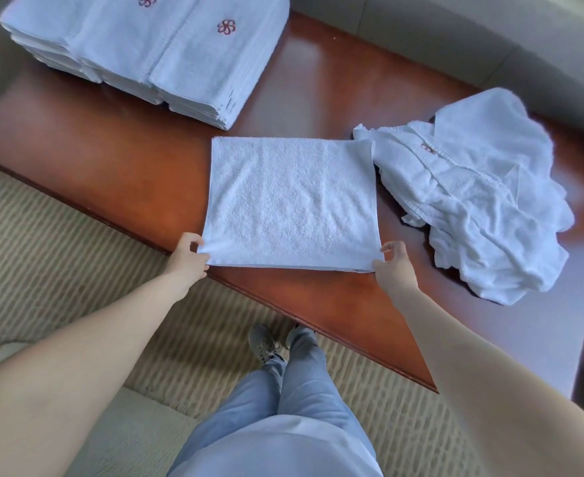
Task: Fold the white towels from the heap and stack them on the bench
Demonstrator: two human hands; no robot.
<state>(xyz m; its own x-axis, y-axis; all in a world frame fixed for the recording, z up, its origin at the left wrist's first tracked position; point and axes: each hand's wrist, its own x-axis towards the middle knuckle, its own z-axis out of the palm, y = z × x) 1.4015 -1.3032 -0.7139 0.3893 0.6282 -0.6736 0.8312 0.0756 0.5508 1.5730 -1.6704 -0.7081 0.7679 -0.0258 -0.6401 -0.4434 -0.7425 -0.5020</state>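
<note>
On bench (118, 160), both hands pinch towel (292, 204) near corners: L (188, 256), R (394, 265).

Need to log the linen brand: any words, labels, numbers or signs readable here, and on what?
No readable text anywhere.
Folded stack: two red pinwheel-flower emblems, no letters.
Heap: one small reddish mark, too small to read.
Towel being folded: plain.

Below me I see a beige ribbed carpet (60, 235) running under the edge of the furniture. My own light blue trousers (300, 390) and grey shoes (263, 342) stand on it. A pale wall (455, 39) curves behind.
</note>
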